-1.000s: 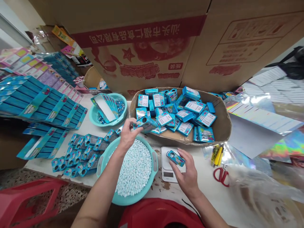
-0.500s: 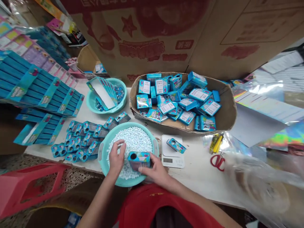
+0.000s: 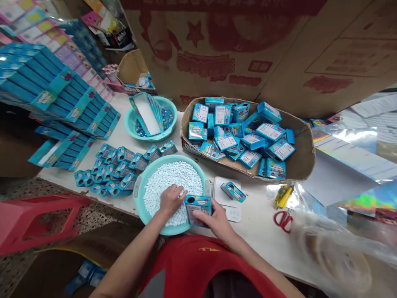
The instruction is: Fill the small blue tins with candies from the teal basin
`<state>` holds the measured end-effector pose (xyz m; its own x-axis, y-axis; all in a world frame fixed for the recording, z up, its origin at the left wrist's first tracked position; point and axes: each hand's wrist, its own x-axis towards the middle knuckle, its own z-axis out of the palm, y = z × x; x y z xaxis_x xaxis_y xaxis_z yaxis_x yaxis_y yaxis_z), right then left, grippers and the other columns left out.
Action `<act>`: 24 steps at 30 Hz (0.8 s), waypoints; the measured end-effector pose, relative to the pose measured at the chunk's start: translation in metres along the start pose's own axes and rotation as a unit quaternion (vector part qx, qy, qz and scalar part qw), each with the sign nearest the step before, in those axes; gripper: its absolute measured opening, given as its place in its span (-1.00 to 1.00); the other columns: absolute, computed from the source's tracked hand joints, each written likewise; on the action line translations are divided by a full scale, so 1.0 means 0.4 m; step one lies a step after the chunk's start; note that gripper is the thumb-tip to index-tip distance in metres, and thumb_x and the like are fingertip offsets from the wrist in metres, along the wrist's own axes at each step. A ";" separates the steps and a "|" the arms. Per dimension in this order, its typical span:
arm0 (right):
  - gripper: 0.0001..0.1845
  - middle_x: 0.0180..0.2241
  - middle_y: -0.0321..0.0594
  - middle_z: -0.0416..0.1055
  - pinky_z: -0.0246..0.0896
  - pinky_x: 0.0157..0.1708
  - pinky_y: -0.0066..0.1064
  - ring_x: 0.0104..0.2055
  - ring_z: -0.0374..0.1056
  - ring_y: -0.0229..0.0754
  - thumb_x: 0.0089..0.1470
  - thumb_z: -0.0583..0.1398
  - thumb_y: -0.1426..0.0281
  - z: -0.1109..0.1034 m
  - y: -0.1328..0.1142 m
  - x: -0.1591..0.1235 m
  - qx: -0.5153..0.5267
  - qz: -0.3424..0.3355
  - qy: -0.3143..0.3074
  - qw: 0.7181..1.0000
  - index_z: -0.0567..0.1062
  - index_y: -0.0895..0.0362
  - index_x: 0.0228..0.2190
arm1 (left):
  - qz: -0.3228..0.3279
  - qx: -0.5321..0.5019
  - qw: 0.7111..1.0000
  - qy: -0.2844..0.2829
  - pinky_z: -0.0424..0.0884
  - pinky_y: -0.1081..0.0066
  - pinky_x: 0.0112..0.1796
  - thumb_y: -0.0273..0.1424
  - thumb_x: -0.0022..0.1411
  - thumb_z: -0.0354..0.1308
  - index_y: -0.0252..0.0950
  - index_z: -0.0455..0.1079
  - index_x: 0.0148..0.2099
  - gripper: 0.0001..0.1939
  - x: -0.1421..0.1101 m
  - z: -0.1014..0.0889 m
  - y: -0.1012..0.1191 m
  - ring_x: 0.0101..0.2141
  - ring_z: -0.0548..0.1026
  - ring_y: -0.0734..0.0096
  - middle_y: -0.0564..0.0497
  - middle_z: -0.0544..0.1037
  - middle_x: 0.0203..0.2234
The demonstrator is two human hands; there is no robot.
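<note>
A bare right hand (image 3: 218, 219) grips a blue printed carton (image 3: 197, 210), its thumb across the broad front face, over the four o'clock rim of a smooth teal plastic tub (image 3: 146, 219). The carton stands roughly upright at three o'clock from the left hand (image 3: 170, 203), just beside its fingertips; its top, with a dark round hole toward the left end, runs lengthwise from nine to three. The left hand curls over small, pebble-like pale pieces (image 3: 167, 171); whether it holds any cannot be told. At about two o'clock from the held carton, a second glossy carton (image 3: 233, 191) lies slantwise on a flat white scale (image 3: 218, 188).
</note>
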<state>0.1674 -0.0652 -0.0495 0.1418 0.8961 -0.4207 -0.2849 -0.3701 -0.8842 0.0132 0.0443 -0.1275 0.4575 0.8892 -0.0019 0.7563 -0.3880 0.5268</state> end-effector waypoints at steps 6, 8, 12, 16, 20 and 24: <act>-0.66 -0.33 -0.23 0.39 0.26 -0.24 -0.29 -0.24 0.34 -0.07 -0.14 0.31 0.21 -0.009 -0.014 0.064 -0.200 -0.153 0.081 0.964 0.44 0.10 -0.31 | -0.278 -0.454 0.837 0.127 0.17 0.50 -0.58 -0.14 -0.03 0.22 -0.26 0.30 -0.50 -0.70 0.063 -0.086 0.038 -0.64 0.27 0.52 0.11 0.34 -0.64; -0.70 -0.31 -0.21 0.38 0.24 -0.21 -0.27 -0.22 0.33 -0.05 -0.12 0.29 0.26 0.006 -0.012 0.087 -0.261 -0.193 0.070 0.943 0.44 0.09 -0.30 | -0.298 -0.591 0.738 0.133 0.10 0.53 -0.64 -0.13 -0.05 0.24 -0.27 0.28 -0.44 -0.68 0.073 -0.128 0.080 -0.69 0.24 0.58 0.14 0.32 -0.64; -0.71 -0.27 -0.18 0.40 0.23 -0.17 -0.24 -0.17 0.34 -0.02 -0.11 0.29 0.35 0.051 -0.007 0.121 -0.344 -0.229 0.027 0.910 0.44 0.08 -0.26 | -0.236 -0.695 0.662 0.149 0.23 0.53 -0.58 -0.22 -0.05 0.26 -0.28 0.26 -0.39 -0.71 0.071 -0.184 0.142 -0.60 0.38 0.52 0.12 0.39 -0.59; -0.68 -0.25 -0.17 0.41 0.25 -0.18 -0.23 -0.16 0.35 -0.01 -0.10 0.29 0.37 0.080 -0.006 0.133 -0.394 -0.241 0.019 0.887 0.43 0.09 -0.22 | -0.216 -0.693 0.663 0.184 0.34 0.46 -0.45 -0.26 -0.05 0.26 -0.29 0.24 -0.43 -0.72 0.069 -0.192 0.146 -0.56 0.43 0.48 0.12 0.40 -0.62; -0.68 -0.25 -0.16 0.43 0.26 -0.18 -0.23 -0.16 0.36 0.00 -0.09 0.28 0.37 0.084 -0.009 0.132 -0.425 -0.259 0.006 0.867 0.43 0.07 -0.21 | -0.210 -0.689 0.663 0.203 0.32 0.45 -0.46 -0.25 -0.04 0.26 -0.28 0.24 -0.41 -0.72 0.069 -0.184 0.140 -0.65 0.36 0.55 0.18 0.36 -0.65; -0.70 -0.25 -0.16 0.44 0.25 -0.18 -0.23 -0.16 0.35 0.00 -0.08 0.28 0.36 0.084 -0.023 0.124 -0.423 -0.262 -0.006 0.868 0.43 0.07 -0.22 | -0.214 -0.653 0.694 0.215 0.29 0.46 -0.45 -0.21 -0.01 0.24 -0.29 0.25 -0.44 -0.71 0.073 -0.177 0.146 -0.65 0.35 0.55 0.18 0.34 -0.68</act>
<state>0.1451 -0.0091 -0.0556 0.0299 0.9963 0.0807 0.6132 0.0455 -0.7886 0.0376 0.0646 -0.0367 -0.0737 0.9544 -0.2894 -0.4166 0.2342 0.8784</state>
